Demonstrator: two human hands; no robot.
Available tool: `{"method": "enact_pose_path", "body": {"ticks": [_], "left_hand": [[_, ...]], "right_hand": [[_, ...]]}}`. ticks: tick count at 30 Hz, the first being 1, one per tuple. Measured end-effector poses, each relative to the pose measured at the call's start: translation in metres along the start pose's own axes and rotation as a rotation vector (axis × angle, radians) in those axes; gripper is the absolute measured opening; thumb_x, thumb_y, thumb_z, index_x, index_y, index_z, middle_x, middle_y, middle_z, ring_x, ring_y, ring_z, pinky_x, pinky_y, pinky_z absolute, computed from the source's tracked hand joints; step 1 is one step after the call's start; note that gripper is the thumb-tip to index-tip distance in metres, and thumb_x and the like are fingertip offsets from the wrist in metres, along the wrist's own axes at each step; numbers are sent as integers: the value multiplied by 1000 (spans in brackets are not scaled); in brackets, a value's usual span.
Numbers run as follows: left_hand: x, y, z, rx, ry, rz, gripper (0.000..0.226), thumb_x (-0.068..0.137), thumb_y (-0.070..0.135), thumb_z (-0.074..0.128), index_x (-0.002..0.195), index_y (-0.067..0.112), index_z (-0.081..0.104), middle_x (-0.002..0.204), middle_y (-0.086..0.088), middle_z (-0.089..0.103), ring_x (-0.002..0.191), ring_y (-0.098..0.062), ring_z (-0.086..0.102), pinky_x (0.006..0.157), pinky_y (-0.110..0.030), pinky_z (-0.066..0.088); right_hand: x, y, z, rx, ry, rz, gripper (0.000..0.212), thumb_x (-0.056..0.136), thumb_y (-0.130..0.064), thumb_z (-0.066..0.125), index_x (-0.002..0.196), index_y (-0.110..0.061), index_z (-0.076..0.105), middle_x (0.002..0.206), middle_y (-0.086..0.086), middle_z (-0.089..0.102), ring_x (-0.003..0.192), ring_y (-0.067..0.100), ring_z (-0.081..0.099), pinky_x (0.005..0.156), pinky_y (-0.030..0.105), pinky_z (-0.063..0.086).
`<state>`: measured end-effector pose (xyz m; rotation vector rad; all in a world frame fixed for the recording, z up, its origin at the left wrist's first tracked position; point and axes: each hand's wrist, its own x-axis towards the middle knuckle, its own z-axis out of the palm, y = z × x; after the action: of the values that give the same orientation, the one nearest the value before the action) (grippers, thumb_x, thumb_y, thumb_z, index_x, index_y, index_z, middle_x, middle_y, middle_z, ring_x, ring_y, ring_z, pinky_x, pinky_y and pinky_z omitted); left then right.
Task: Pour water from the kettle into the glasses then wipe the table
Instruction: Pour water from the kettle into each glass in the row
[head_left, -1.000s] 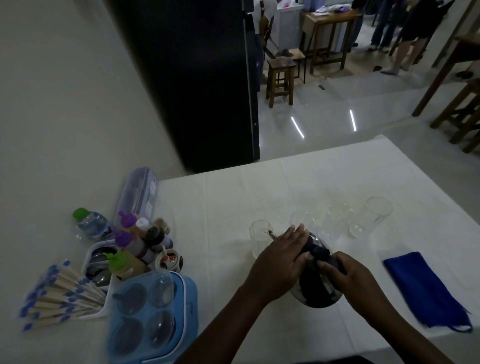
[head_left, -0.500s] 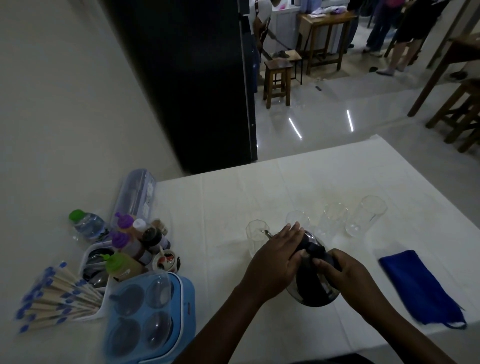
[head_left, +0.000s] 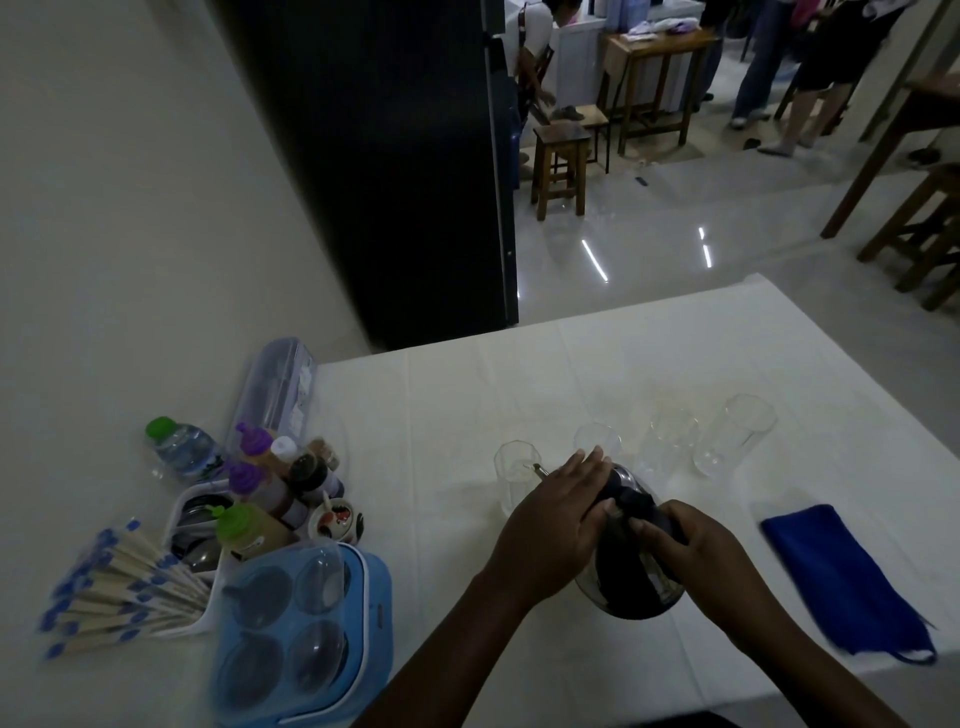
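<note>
no readable text, labels on sauce bottles (head_left: 260, 530) too blurred to read

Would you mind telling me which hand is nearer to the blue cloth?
Right. The right hand grips the kettle handle, beside the blue cloth; the left hand rests on the kettle's far side.

Canteen or eatery, white-clothed table (head_left: 649, 364) with sauce bottles (head_left: 260, 478) and wrapped chopsticks (head_left: 119, 587), wooden stools (head_left: 561, 166) and tables (head_left: 654, 78) on glossy tiled floor (head_left: 675, 249), people standing beyond
</note>
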<state>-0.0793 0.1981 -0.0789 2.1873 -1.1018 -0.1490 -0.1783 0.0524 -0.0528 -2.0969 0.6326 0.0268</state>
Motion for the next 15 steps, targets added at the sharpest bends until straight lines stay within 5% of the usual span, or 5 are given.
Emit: {"method": "enact_pose_path", "body": {"ticks": [7,15], "left_hand": [[-1,2,-1,-13,3,-3,46,103,30,39,146,18,32,154,3,27,139,2,10,112,-17,12],[-2,3,-1,-26,4,-21,47,102,31,37,147,18,31,154,5,26,139,4,9,112,-16,11]], "right_hand": [[-2,-3,-2,-16,-19,-11,20,88,-28,59,71,-19,55,65,2,58,60,15,53,55,27,39],[-2,-4,-2,-16,-18,-5,22,87,-29,59,76,-10,58,67,7,60,62,20,55,57,32,42]]}}
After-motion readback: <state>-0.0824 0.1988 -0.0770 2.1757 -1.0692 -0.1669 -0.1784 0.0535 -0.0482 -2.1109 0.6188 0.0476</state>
